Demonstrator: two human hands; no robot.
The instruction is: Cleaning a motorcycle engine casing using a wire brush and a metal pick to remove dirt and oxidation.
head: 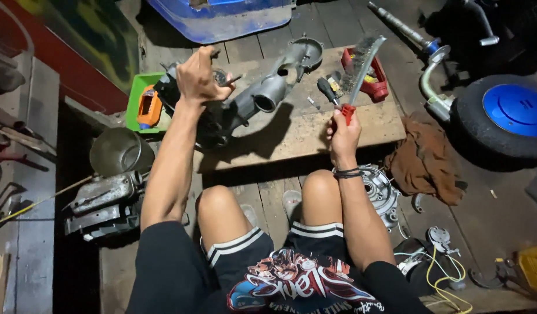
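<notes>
Head view. We see the left hand (197,75) clamped on the near end of a grey engine casing (262,93), which lies tilted across a wooden board (315,128). The right hand (343,132) is closed round the red handle of a wire brush (361,64), bristles raised above the board, not touching the casing. Hands well apart. Behind the brush: red tray (377,87) w/ small tools; a screwdriver (327,91) just beside it. Left of the casing: green tray (141,104). Right of the board: brown rag (424,160), wheel w/ blue hub (504,116). Beside the right knee: round metal cover (380,192).
</notes>
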